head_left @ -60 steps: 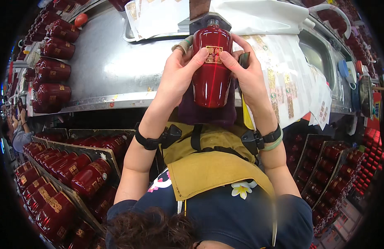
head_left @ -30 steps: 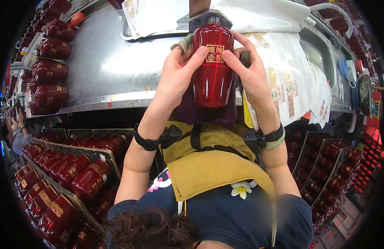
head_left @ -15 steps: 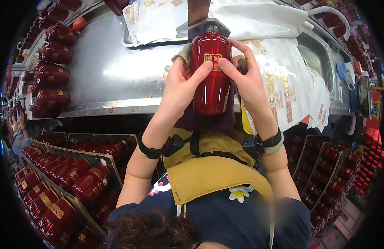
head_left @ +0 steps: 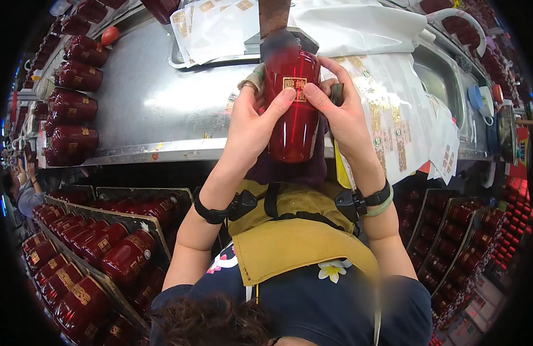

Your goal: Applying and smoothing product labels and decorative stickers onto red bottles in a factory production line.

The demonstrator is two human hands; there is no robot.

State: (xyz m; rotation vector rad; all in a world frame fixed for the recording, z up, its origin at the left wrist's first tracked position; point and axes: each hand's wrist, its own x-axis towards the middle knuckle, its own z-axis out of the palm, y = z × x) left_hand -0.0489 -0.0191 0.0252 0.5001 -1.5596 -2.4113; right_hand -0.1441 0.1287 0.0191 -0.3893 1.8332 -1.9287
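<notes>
A glossy dark red bottle (head_left: pixel 292 135) lies at the table's near edge, its neck pointing away from me. My left hand (head_left: pixel 250 121) grips its left side, and my right hand (head_left: pixel 346 112) wraps round its right side. Both thumbs press on a small gold-framed label (head_left: pixel 295 82) on the bottle's front. Wraps cover some fingertips of the left hand. Beneath the bottle is a dark purple cloth (head_left: pixel 317 164). A blurred dark patch hides the bottle's neck. To the right of my right hand lie translucent sheets with gold stickers (head_left: pixel 390 115).
Several red bottles (head_left: pixel 73 106) line the table's left end, near a round red object (head_left: pixel 110 36). White label sheets (head_left: pixel 220 29) lie at the back. A metal sink basin (head_left: pixel 439 75) is at the right. Crates of red bottles (head_left: pixel 99 242) stand below, left and right. Another person (head_left: pixel 27 190) is at far left.
Both hands stay on the bottle with the thumbs on the label, almost unmoved. The bottle's neck, visible before, is now covered by a blurred dark patch.
</notes>
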